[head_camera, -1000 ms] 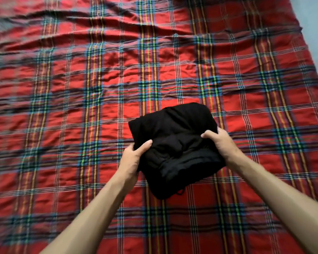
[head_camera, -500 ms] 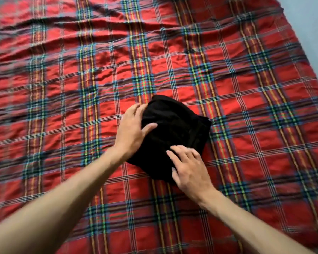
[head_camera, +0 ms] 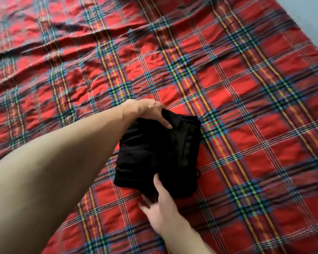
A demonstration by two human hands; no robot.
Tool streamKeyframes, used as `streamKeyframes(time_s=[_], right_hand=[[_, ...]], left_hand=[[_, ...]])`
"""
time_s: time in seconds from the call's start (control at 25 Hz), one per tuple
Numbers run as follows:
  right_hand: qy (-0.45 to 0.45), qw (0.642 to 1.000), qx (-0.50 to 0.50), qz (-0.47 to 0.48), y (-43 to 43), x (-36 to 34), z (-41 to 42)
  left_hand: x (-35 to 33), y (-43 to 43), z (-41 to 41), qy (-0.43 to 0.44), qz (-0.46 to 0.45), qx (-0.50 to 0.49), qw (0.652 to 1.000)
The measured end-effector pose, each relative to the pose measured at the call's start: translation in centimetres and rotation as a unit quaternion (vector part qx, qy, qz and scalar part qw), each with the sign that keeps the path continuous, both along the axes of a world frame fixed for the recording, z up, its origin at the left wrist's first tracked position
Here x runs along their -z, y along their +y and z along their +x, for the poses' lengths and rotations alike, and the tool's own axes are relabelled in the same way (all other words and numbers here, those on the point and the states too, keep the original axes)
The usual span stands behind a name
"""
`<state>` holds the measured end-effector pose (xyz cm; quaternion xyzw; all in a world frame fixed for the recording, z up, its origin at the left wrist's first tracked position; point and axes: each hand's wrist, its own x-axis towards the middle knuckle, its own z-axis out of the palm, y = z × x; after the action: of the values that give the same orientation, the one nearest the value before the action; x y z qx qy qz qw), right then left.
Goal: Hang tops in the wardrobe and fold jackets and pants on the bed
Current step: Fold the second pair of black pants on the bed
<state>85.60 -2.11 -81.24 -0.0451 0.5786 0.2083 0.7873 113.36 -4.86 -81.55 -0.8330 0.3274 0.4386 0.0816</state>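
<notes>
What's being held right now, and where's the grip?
Left hand grips the folded black garment at its far corner, thumb on top. Right hand touches its near edge; a grip there cannot be told.
</notes>
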Motion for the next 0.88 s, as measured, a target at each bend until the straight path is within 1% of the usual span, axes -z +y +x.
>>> streamKeyframes(time_s=[0.08, 0.16, 0.24, 0.32, 0.36, 0.4, 0.44, 0.52, 0.56, 0.6, 0.68, 0.76, 0.8, 0.88], right_hand=[[0.021, 0.999, 0.029, -0.022, 0.3, -0.3, 0.7], [0.021, 0.997, 0.033, -0.073, -0.1, -0.1, 1.4], [0.016, 0.991, -0.003, -0.135, -1.4, -0.4, 1.8], [0.019, 0.976, -0.059, -0.209, -3.0, -1.0, 1.6], [0.017, 0.968, -0.080, -0.239, -4.0, -1.8, 1.4], [0.003, 0.961, -0.101, -0.258, -5.0, -2.9, 1.1], [-0.018, 0.956, -0.116, -0.270, -6.0, -4.2, 1.0], [-0.082, 0.936, -0.158, -0.303, -7.7, -7.0, 1.2], [-0.107, 0.920, -0.178, -0.332, -8.5, -8.6, 1.2], [-0.123, 0.904, -0.188, -0.363, -9.3, -10.6, 1.3], [-0.144, 0.871, -0.184, -0.433, -10.6, -14.8, 0.8], [-0.145, 0.854, -0.143, -0.479, -11.6, -20.5, -1.2], [-0.146, 0.848, -0.127, -0.493, -12.1, -23.3, -2.6], [-0.162, 0.845, -0.108, -0.499, -13.0, -28.8, -6.0]], left_hand=[[-1.0, 0.3, -0.3, -0.007, 0.017, -0.029, 0.999], [-2.7, 1.0, -1.0, -0.014, 0.013, -0.087, 0.996], [-3.9, 2.6, -1.9, -0.002, 0.007, -0.167, 0.986], [-5.3, 5.9, -3.1, 0.052, -0.006, -0.273, 0.960], [-5.9, 7.8, -4.0, 0.100, -0.023, -0.340, 0.935], [-6.5, 9.7, -5.1, 0.152, -0.044, -0.405, 0.900], [-7.5, 11.4, -6.5, 0.205, -0.076, -0.468, 0.856], [-10.5, 13.6, -8.9, 0.286, -0.165, -0.545, 0.771], [-12.5, 14.1, -9.9, 0.306, -0.193, -0.559, 0.746], [-14.9, 14.3, -10.7, 0.319, -0.215, -0.561, 0.733], [-20.2, 13.9, -11.8, 0.327, -0.250, -0.540, 0.734], [-26.5, 12.5, -13.4, 0.317, -0.280, -0.492, 0.761], [-29.5, 11.4, -14.4, 0.300, -0.290, -0.465, 0.781], [-34.7, 9.1, -16.1, 0.268, -0.300, -0.418, 0.815]])
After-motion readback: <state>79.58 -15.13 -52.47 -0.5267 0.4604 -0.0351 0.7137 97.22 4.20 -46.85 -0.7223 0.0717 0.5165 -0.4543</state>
